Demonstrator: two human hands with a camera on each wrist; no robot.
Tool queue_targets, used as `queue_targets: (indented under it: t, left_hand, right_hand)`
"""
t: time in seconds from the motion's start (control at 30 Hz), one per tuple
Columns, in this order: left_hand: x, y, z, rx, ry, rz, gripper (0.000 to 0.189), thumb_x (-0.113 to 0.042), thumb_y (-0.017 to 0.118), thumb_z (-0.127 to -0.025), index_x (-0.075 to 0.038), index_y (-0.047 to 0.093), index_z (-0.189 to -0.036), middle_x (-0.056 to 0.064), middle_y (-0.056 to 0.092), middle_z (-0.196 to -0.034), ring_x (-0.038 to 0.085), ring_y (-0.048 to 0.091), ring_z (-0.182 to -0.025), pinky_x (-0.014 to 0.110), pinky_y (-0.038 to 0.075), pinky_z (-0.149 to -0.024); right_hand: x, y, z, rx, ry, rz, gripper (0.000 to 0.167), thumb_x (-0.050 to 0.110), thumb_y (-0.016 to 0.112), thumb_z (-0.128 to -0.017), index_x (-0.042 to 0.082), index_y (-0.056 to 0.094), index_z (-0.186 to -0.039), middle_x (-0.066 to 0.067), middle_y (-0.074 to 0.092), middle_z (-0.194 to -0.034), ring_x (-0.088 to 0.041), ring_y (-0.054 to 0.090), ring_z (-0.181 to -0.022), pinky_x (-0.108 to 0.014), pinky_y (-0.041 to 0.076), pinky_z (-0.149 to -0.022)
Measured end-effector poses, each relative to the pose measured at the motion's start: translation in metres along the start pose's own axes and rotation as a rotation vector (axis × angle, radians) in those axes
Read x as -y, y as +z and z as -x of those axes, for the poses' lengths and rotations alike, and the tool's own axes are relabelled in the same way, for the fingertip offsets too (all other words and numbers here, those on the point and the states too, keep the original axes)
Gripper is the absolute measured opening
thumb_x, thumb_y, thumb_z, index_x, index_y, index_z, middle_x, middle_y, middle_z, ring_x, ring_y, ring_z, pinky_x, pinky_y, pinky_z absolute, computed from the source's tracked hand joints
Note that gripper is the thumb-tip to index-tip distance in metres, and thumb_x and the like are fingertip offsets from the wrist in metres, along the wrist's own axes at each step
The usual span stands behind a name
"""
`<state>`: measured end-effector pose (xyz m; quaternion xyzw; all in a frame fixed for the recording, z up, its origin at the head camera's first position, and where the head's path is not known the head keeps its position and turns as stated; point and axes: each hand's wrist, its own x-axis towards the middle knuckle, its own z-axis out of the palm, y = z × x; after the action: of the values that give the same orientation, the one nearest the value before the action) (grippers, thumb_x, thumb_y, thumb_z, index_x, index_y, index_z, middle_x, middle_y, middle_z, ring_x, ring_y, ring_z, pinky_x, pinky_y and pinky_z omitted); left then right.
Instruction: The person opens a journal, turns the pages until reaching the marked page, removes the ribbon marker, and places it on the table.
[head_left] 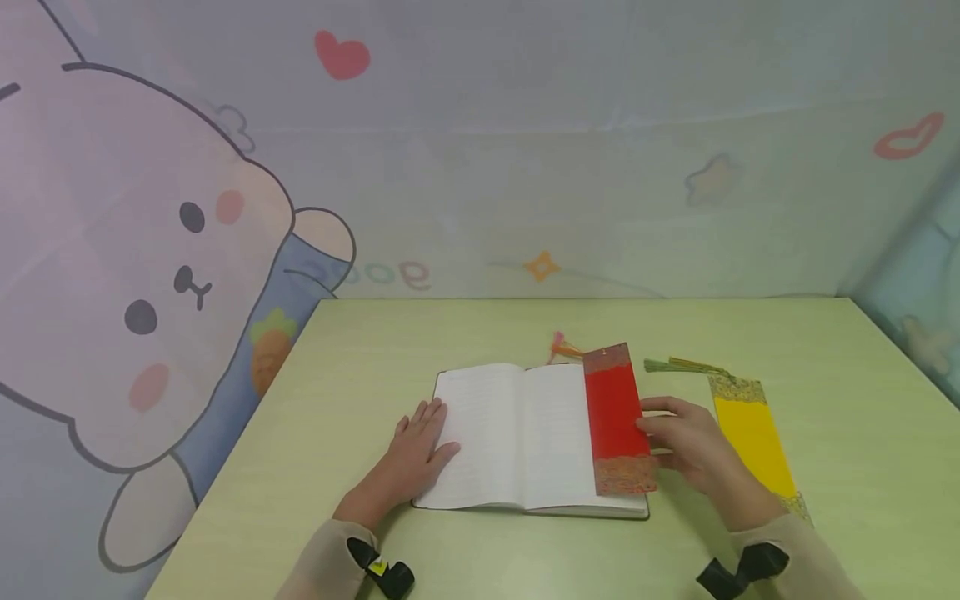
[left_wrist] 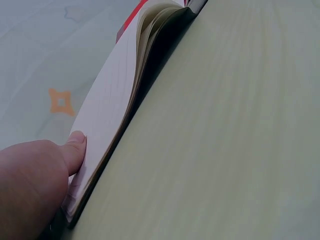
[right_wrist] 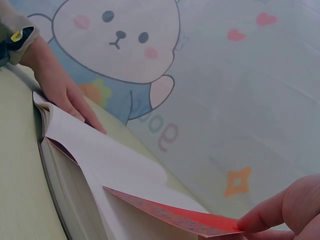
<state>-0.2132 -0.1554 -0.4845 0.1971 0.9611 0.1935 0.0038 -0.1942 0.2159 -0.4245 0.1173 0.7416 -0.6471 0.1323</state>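
An open notebook (head_left: 480, 442) with lined white pages lies on the table. My left hand (head_left: 420, 446) rests flat on its left page near the outer edge, thumb on the paper in the left wrist view. Between thumb and fingers my right hand (head_left: 693, 442) pinches the right edge of a red bookmark (head_left: 618, 408) with patterned ends. The bookmark lies over the outer part of the right page, its held edge tilted up in the right wrist view. A pink and orange tassel (head_left: 566, 348) trails from its top end past the notebook's upper edge.
A yellow bookmark (head_left: 753, 437) with a green tassel (head_left: 686, 366) lies on the table (head_left: 480, 329) to the right, partly behind my right forearm. A cloth backdrop (head_left: 480, 167) with cartoon prints hangs behind the table.
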Motion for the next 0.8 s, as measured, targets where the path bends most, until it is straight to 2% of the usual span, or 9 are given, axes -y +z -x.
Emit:
queue_targets:
  t: [0.27,0.57,0.7,0.8]
  left_hand:
    - [-0.001,0.000,0.000,0.004,-0.002,-0.013,0.068,-0.040,0.042,-0.097,0.000,0.020,-0.147,0.014,0.017,-0.153,0.030,0.009,-0.140,0.051,0.008,-0.110]
    - [0.000,0.001,-0.001,0.007,-0.014,-0.012,0.068,-0.041,0.042,-0.097,-0.001,0.020,-0.147,0.013,0.016,-0.153,0.028,0.008,-0.141,0.051,0.008,-0.111]
    - [-0.002,-0.001,0.000,0.004,-0.011,-0.008,0.067,-0.039,0.043,-0.098,0.001,0.020,-0.146,0.014,0.017,-0.153,0.030,0.008,-0.141,0.051,0.008,-0.110]
    - [-0.003,-0.002,-0.001,0.004,-0.013,-0.004,0.066,-0.038,0.043,-0.098,0.001,0.020,-0.146,0.014,0.017,-0.153,0.030,0.009,-0.140,0.051,0.008,-0.110]
  right_hand:
    - [-0.005,-0.018,0.001,-0.012,0.003,-0.002,0.057,0.023,0.059,-0.092,0.001,0.034,-0.139,-0.021,0.049,-0.125,-0.023,0.060,-0.087,-0.032,0.054,-0.071]
    - [-0.009,-0.038,0.000,-0.026,0.015,-0.005,0.060,0.024,0.058,-0.092,0.000,0.030,-0.141,-0.023,0.040,-0.133,-0.023,0.058,-0.092,-0.035,0.053,-0.076]
    - [-0.010,-0.047,0.002,-0.034,0.016,-0.005,0.063,0.025,0.057,-0.093,-0.001,0.028,-0.142,-0.021,0.044,-0.129,-0.020,0.060,-0.089,-0.033,0.053,-0.074]
    - [-0.010,-0.055,0.003,-0.034,0.006,-0.005,0.064,0.025,0.057,-0.093,-0.002,0.027,-0.142,-0.016,0.051,-0.121,-0.018,0.061,-0.086,-0.032,0.053,-0.072]
